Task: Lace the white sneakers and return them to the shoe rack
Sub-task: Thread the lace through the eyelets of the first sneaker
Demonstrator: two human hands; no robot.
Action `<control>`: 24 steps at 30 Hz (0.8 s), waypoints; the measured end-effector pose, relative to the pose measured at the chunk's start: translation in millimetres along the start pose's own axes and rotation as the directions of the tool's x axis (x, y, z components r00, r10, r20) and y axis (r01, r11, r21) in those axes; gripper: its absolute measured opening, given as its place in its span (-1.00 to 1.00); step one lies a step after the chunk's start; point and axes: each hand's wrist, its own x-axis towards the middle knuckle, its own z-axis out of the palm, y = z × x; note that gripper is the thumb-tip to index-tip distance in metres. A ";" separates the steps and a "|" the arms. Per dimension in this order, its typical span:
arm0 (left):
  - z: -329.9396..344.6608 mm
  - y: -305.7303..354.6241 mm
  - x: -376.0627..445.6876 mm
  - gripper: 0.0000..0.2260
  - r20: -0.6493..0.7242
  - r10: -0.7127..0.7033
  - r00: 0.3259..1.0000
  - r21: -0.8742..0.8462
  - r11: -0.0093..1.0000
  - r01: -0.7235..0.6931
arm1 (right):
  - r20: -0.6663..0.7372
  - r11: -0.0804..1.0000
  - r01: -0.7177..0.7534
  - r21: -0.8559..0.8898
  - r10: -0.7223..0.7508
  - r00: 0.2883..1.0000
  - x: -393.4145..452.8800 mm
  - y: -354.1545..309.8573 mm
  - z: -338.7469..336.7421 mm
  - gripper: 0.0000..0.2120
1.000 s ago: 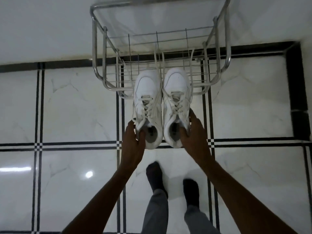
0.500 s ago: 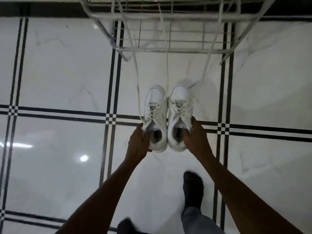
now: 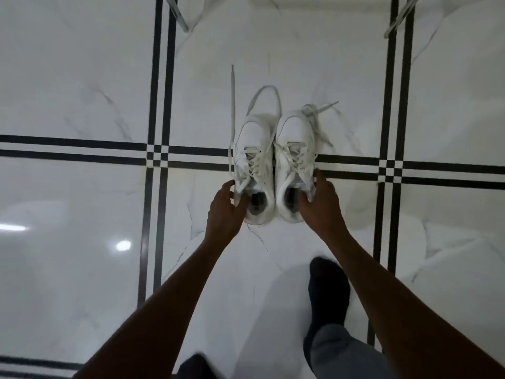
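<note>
Two white sneakers sit side by side over the floor, toes pointing away from me. My left hand [image 3: 225,207] grips the heel collar of the left sneaker [image 3: 255,149]. My right hand [image 3: 318,203] grips the heel collar of the right sneaker [image 3: 295,149]. Long loose white laces [image 3: 233,105] trail forward from both shoes onto the tiles. Only two metal legs of the shoe rack [image 3: 180,15] show at the top edge.
The floor is glossy white marble tile [image 3: 68,77] with black double stripes. My feet in dark socks [image 3: 328,291] and grey trouser legs stand just behind the sneakers. The rack's other leg [image 3: 401,15] is at the top right.
The sneakers came out of the rack and back toward me, down to the floor. The rack has slid almost out of view at the top. The laces now lie on the tiles.
</note>
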 end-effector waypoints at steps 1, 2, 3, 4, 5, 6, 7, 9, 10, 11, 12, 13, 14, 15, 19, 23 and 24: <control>-2.5 2.2 0.1 -0.49 -0.011 0.003 1.000 -0.008 1.000 -0.003 | -0.087 0.999 0.039 -0.029 -0.041 0.995 -6.3 -6.8 -2.0 -0.40; -5.3 4.6 0.1 -0.48 -0.018 0.016 1.000 -0.020 1.000 -0.017 | -0.191 0.993 0.095 -0.071 -0.107 0.976 -13.1 -15.5 -4.5 -0.43; -8.4 7.2 0.2 -0.49 -0.029 0.038 0.999 -0.028 0.999 -0.039 | -0.282 0.979 0.165 -0.120 -0.193 0.940 -18.9 -25.7 -6.8 -0.48; -11.3 8.7 1.1 -0.52 -0.043 0.069 0.997 -0.037 0.997 -0.070 | -0.330 0.958 0.238 -0.160 -0.279 0.902 -22.3 -36.6 -8.5 -0.56; -14.4 11.3 1.9 -0.58 -0.059 0.112 0.992 -0.046 0.992 -0.115 | -0.329 0.932 0.315 -0.180 -0.359 0.873 -22.4 -47.1 -9.1 -0.66; -16.9 13.8 3.2 -0.66 -0.078 0.163 0.984 -0.057 0.984 -0.168 | -0.284 0.903 0.391 -0.178 -0.427 0.858 -19.4 -56.9 -8.3 -0.76; -19.0 16.1 4.8 -0.73 -0.096 0.215 0.972 -0.063 0.973 -0.222 | -0.212 0.879 0.444 -0.173 -0.474 0.855 -13.7 -64.8 -4.6 -0.83; -21.3 19.1 11.3 -0.80 -0.139 0.310 0.940 -0.058 0.945 -0.321 | -0.061 0.866 0.460 -0.197 -0.479 0.876 2.5 -77.8 6.7 -0.83; -21.8 20.5 15.7 -0.83 -0.149 0.354 0.923 -0.047 0.930 -0.365 | 0.004 0.870 0.438 -0.226 -0.449 0.893 11.0 -81.9 12.3 -0.80; -21.7 22.4 20.2 -0.87 -0.150 0.405 0.902 -0.018 0.911 -0.412 | 0.058 0.874 0.412 -0.257 -0.412 0.909 18.5 -84.3 17.2 -0.78; -21.1 23.3 23.8 -0.91 -0.147 0.462 0.875 0.032 0.886 -0.463 | 0.098 0.875 0.389 -0.289 -0.377 0.921 24.2 -84.6 21.4 -0.77; -20.4 22.3 26.9 -0.94 -0.142 0.510 0.849 0.089 0.860 -0.502 | 0.114 0.872 0.372 -0.319 -0.354 0.928 28.3 -84.2 25.1 -0.77; -19.8 19.7 30.0 -0.97 -0.137 0.540 0.831 0.136 0.841 -0.524 | 0.113 0.868 0.359 -0.344 -0.342 0.933 30.6 -83.6 28.0 -0.78; -19.2 17.0 31.1 -0.99 -0.138 0.545 0.827 0.164 0.836 -0.524 | 0.105 0.863 0.352 -0.361 -0.337 0.935 31.7 -83.0 29.7 -0.79; -18.7 9.3 29.2 -0.86 -0.156 0.522 0.839 0.184 0.850 -0.494 | 0.124 0.864 0.361 -0.352 -0.339 0.933 35.4 -84.2 34.4 -0.88; -20.4 12.0 28.4 -0.84 -0.180 0.510 0.841 0.230 0.853 -0.469 | 0.123 0.874 0.431 -0.226 -0.414 0.902 33.8 -80.9 43.5 -0.94; -21.5 11.9 29.6 -0.84 -0.170 0.509 0.844 0.240 0.852 -0.465 | 0.114 0.873 0.446 -0.198 -0.432 0.895 33.6 -79.0 46.2 -0.94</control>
